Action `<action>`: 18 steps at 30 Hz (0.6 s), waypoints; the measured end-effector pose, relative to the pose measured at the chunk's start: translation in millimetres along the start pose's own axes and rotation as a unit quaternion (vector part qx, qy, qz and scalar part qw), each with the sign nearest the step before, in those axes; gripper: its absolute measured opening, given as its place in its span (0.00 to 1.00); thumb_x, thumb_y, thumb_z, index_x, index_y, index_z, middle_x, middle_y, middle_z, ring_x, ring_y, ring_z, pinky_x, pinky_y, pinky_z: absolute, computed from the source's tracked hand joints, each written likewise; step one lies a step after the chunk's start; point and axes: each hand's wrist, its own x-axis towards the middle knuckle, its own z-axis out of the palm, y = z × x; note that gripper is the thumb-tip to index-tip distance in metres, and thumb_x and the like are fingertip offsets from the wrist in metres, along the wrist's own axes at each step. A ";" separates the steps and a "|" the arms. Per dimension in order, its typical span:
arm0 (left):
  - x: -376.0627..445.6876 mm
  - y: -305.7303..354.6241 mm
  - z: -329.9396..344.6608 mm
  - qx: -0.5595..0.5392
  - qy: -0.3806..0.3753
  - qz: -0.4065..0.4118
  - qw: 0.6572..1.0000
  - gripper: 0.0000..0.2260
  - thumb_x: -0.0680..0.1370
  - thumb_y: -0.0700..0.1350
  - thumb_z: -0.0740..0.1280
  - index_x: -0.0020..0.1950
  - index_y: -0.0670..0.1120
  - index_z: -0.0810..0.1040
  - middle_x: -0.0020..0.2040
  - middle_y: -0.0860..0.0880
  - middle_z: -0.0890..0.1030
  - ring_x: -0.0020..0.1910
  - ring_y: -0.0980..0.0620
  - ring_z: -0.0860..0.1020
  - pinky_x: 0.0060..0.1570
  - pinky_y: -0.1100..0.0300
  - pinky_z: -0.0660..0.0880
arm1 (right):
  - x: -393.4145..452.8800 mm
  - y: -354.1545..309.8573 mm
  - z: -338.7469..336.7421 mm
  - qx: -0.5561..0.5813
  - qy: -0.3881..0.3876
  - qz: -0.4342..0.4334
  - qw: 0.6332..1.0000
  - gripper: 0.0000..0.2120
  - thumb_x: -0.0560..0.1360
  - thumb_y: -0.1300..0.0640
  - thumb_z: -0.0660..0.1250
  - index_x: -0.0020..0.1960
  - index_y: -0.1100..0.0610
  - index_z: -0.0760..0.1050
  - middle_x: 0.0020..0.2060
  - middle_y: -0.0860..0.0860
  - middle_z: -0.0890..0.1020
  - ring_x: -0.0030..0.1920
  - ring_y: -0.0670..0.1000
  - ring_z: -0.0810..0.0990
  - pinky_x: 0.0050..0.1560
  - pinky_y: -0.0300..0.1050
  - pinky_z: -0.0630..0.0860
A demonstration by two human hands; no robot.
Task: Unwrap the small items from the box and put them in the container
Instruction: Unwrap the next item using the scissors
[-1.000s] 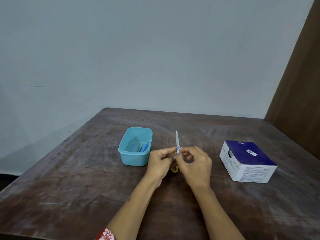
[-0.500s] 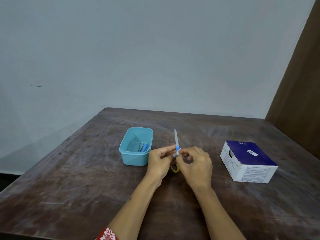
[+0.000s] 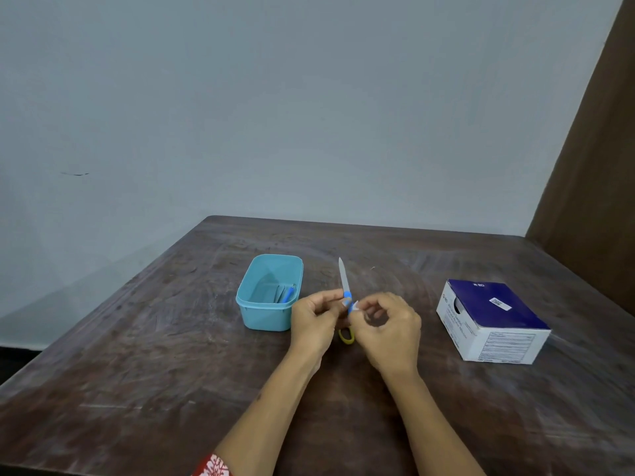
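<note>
Nearest, the left hand (image 3: 314, 324) and right hand (image 3: 388, 329) both pinch a thin white-and-blue wrapped item (image 3: 344, 286), held upright over the dark wooden table (image 3: 171, 372). Left, the open turquoise plastic container (image 3: 271, 293) holds several blue-tipped pieces. Right sits the purple-topped white cardboard box (image 3: 491, 321).

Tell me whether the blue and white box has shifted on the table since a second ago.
No. The blue and white box sits at the same spot near the table's right edge, with no shift against the teal container.

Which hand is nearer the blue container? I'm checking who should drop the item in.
Left. The left hand sits just right of the blue container, almost touching; the right hand is farther right, beyond it.
</note>
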 end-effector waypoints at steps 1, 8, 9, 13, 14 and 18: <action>0.2 -0.1 0.1 -0.010 0.000 -0.001 1.000 0.07 0.74 0.33 0.68 0.50 0.39 0.81 0.39 0.48 0.83 0.34 0.57 0.82 0.35 0.66 0.79 | 1.5 0.9 -0.4 0.035 0.019 0.034 0.999 0.01 0.63 0.56 0.69 0.34 0.51 0.79 0.29 0.44 0.80 0.33 0.45 0.78 0.37 0.44 0.76; -1.0 -1.5 0.5 -0.020 -0.011 0.006 1.000 0.08 0.72 0.32 0.69 0.48 0.43 0.81 0.38 0.46 0.85 0.39 0.50 0.84 0.40 0.59 0.81 | 4.6 -0.4 -0.1 0.146 -0.019 0.118 0.982 0.09 0.69 0.65 0.72 0.40 0.50 0.83 0.33 0.46 0.84 0.34 0.43 0.81 0.35 0.34 0.76; -0.9 -0.6 0.2 -0.023 -0.009 0.006 1.000 0.09 0.72 0.31 0.69 0.49 0.41 0.81 0.38 0.46 0.85 0.38 0.51 0.84 0.40 0.60 0.81 | 4.5 -0.1 0.3 0.145 -0.020 0.117 0.982 0.09 0.68 0.65 0.72 0.40 0.51 0.83 0.33 0.46 0.84 0.34 0.44 0.81 0.35 0.35 0.77; -1.7 1.4 1.3 -0.022 -0.014 -0.002 1.000 0.08 0.74 0.30 0.66 0.50 0.36 0.80 0.38 0.47 0.83 0.34 0.56 0.83 0.34 0.66 0.79 | 2.8 0.0 2.5 0.123 -0.021 0.101 0.987 0.08 0.66 0.65 0.73 0.39 0.52 0.83 0.30 0.46 0.83 0.31 0.43 0.80 0.33 0.35 0.76; -1.1 1.6 1.3 -0.021 -0.013 -0.002 1.000 0.08 0.74 0.30 0.65 0.51 0.37 0.80 0.39 0.47 0.83 0.35 0.56 0.83 0.35 0.66 0.79 | 1.8 0.2 3.1 0.114 -0.023 0.094 0.989 0.09 0.65 0.65 0.74 0.38 0.52 0.83 0.30 0.46 0.83 0.30 0.43 0.80 0.33 0.35 0.76; 3.5 0.0 -1.5 -0.006 -0.021 -0.001 1.000 0.10 0.74 0.31 0.67 0.54 0.37 0.80 0.43 0.46 0.83 0.43 0.52 0.83 0.43 0.63 0.80 | -0.2 3.8 4.4 0.046 -0.019 0.031 0.998 0.08 0.64 0.62 0.74 0.38 0.50 0.82 0.32 0.44 0.82 0.31 0.45 0.79 0.34 0.45 0.79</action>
